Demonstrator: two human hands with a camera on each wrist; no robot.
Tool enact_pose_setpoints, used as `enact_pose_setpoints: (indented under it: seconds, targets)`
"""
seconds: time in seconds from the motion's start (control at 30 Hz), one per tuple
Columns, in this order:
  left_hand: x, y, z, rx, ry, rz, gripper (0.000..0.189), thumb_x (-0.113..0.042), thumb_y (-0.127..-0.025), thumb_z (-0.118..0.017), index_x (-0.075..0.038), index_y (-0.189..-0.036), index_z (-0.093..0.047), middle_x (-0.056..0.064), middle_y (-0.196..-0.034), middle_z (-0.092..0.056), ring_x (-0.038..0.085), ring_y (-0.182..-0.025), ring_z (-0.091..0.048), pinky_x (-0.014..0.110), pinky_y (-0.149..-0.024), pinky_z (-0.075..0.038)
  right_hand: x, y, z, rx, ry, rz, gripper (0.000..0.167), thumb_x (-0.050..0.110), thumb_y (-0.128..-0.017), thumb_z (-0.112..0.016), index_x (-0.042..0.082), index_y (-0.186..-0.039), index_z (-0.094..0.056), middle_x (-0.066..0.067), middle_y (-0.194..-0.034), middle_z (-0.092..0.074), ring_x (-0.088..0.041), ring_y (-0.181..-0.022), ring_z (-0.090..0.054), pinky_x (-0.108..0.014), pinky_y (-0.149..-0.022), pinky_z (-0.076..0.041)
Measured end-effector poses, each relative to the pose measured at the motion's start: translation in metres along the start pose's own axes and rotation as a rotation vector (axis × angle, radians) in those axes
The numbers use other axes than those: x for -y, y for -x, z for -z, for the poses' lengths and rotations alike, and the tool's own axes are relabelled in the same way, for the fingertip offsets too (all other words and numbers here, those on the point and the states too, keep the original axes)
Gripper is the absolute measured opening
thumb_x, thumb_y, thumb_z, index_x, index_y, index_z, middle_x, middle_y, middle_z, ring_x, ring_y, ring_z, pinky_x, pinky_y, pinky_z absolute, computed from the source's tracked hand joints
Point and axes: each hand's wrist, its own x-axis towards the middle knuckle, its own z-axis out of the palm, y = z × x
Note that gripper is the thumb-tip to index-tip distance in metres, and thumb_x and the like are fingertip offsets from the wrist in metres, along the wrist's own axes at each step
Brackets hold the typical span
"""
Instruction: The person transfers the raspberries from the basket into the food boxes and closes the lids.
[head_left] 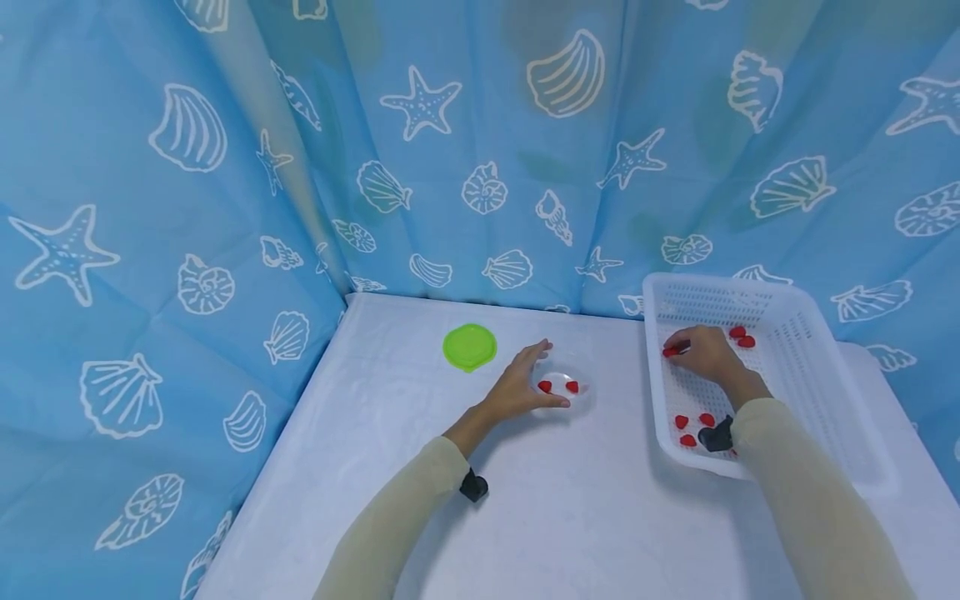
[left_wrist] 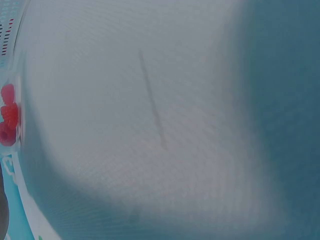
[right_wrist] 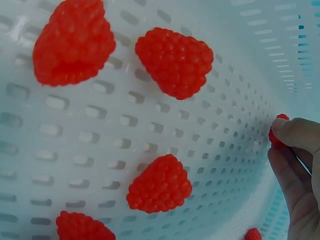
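The right hand (head_left: 710,358) is inside the basket (head_left: 817,392); the left hand (head_left: 519,385) curls round the cup (head_left: 558,380), left of the basket. Pinched at the basket's left wall by the right hand, the raspberry (head_left: 670,352) looks light, perhaps soft: hold its sides gently.

Arms (head_left: 397,525) extended toward far edge of desk (head_left: 592,500) | left hand (head_left: 519,387): C-curved, contact unclear | right hand (head_left: 708,356): in thumb-and-finger pinch
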Motion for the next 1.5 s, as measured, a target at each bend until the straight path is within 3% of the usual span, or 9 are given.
enact_pose_setpoints:
  seconds: [0.23,0.53,0.83,1.07,1.5]
  targets:
    - [0.002,-0.001,-0.001,-0.009,0.007,-0.009,0.102,-0.045,-0.072,-0.085,-0.027,-0.154,-0.028,-0.006,-0.151,-0.037,0.017,-0.138,-0.034,0.048,-0.105,-0.04,-0.001,0.005,0.005,-0.06,-0.052,0.009,0.04,0.013,-0.082,-0.078,0.003,-0.118,-0.066,-0.022,-0.117,-0.061,-0.043,-0.108,-0.054,-0.066,-0.095,-0.041]
    - [0.002,0.0,-0.003,-0.019,0.014,-0.009,0.103,-0.046,-0.071,-0.085,-0.024,-0.154,-0.028,-0.006,-0.151,-0.037,0.018,-0.139,-0.034,0.05,-0.103,-0.041,0.01,0.017,0.02,-0.134,-0.114,-0.085,0.049,0.03,-0.083,-0.078,0.011,-0.127,-0.064,-0.021,-0.129,-0.055,-0.045,-0.113,-0.051,-0.07,-0.089,-0.041]
    - [-0.001,0.001,-0.003,-0.021,0.015,-0.003,0.103,-0.044,-0.072,-0.085,-0.025,-0.154,-0.027,-0.007,-0.152,-0.036,0.018,-0.139,-0.033,0.049,-0.104,-0.041,0.021,0.023,0.026,-0.207,-0.203,-0.072,0.051,0.035,-0.085,-0.075,0.01,-0.128,-0.063,-0.02,-0.134,-0.054,-0.046,-0.118,-0.051,-0.068,-0.091,-0.042]
    - [-0.003,0.002,-0.001,-0.018,0.017,0.0,0.102,-0.042,-0.073,-0.085,-0.026,-0.154,-0.027,-0.006,-0.152,-0.036,0.017,-0.139,-0.033,0.047,-0.104,-0.041,0.036,0.028,0.029,-0.249,-0.258,-0.004,0.049,0.034,-0.087,-0.074,0.009,-0.128,-0.062,-0.018,-0.133,-0.056,-0.043,-0.121,-0.051,-0.063,-0.096,-0.042]
    - [-0.003,0.002,-0.002,-0.017,0.027,0.001,0.102,-0.041,-0.072,-0.085,-0.026,-0.154,-0.027,-0.005,-0.151,-0.037,0.018,-0.138,-0.034,0.049,-0.103,-0.042,0.071,0.03,0.029,-0.247,-0.343,0.141,0.042,0.028,-0.088,-0.074,0.007,-0.124,-0.066,-0.015,-0.124,-0.062,-0.035,-0.115,-0.058,-0.045,-0.088,-0.051]
